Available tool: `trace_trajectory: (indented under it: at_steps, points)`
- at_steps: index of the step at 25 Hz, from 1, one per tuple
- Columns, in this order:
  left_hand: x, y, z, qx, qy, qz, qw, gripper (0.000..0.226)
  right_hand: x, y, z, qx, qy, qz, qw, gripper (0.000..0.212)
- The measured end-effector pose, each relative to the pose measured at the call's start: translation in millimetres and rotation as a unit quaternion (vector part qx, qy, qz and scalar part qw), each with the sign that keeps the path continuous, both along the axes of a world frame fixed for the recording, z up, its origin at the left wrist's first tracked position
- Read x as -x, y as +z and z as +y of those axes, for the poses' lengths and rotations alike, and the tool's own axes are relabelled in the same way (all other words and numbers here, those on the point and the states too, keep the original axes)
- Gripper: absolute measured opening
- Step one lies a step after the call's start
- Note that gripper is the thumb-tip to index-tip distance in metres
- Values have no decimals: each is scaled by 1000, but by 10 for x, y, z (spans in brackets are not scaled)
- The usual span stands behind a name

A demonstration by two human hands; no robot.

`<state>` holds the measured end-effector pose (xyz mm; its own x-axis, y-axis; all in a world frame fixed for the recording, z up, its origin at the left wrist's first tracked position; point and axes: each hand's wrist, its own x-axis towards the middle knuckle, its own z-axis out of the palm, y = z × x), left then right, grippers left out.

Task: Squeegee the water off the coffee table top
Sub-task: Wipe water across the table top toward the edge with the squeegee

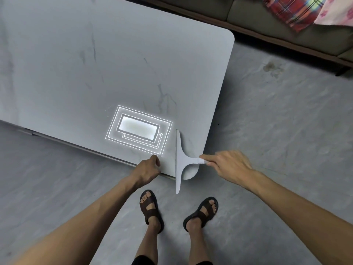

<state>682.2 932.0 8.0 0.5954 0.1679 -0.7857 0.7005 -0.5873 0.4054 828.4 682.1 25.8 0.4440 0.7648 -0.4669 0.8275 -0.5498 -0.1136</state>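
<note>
My right hand point(227, 165) pinches the squeegee point(180, 161) by its handle end, so the blade runs crosswise ahead of my fingers, standing on the table point(95, 64) at its near corner and overhanging the edge toward me. My left hand point(148, 170), loosely curled and holding nothing, presses the table edge just beyond the blade, I think to steady me.
</note>
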Motion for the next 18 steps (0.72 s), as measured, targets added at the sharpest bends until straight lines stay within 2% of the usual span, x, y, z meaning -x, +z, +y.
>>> trace_trajectory:
  at_steps: [4,9,13,16,18]
  points:
    - [36,24,83,7,9,-4,1000,23,-192,14,-88,14,-69,-35,997,33]
    - [38,63,105,9,12,-7,1000,23,-729,139,-412,21,-190,-109,976,32]
    - [0,93,134,3,12,-19,1000,23,-925,339,-502,60,-162,-154,973,29]
    - [-25,103,172,-3,20,-31,999,21,-793,422,-205,16,-143,-95,985,29]
    - [-24,118,201,-5,21,-33,999,21,-598,368,104,7,-97,-61,993,31]
